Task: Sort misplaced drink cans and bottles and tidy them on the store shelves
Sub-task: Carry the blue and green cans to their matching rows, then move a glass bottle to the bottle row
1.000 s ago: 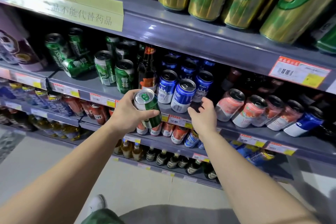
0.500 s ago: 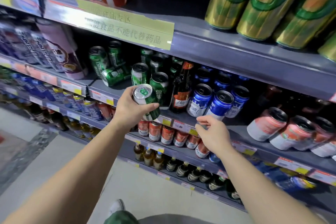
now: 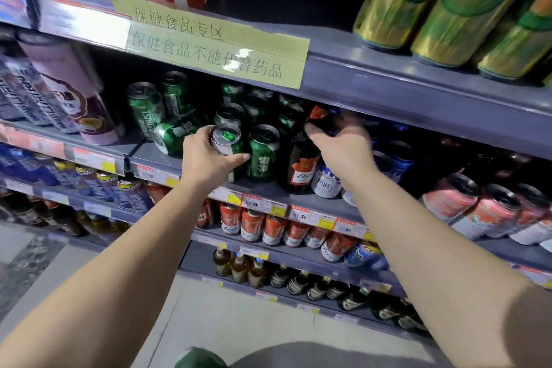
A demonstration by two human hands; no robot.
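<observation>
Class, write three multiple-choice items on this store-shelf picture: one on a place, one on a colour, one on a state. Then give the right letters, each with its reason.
1. Where does the dark glass bottle stand?
A. On the floor
B. On the shelf between green cans and blue cans
C. On the top shelf beside the gold cans

2. What colour is the can in the left hand?
A. Green
B. Red
C. Purple

3. How does the small green can left of that hand lie?
A. Upright
B. Upside down
C. Tipped on its side

Answers:
1 B: a green can stands at its left, blue cans at its right.
2 A: green body, silver top.
3 C: its top faces sideways while its neighbours stand.
</observation>
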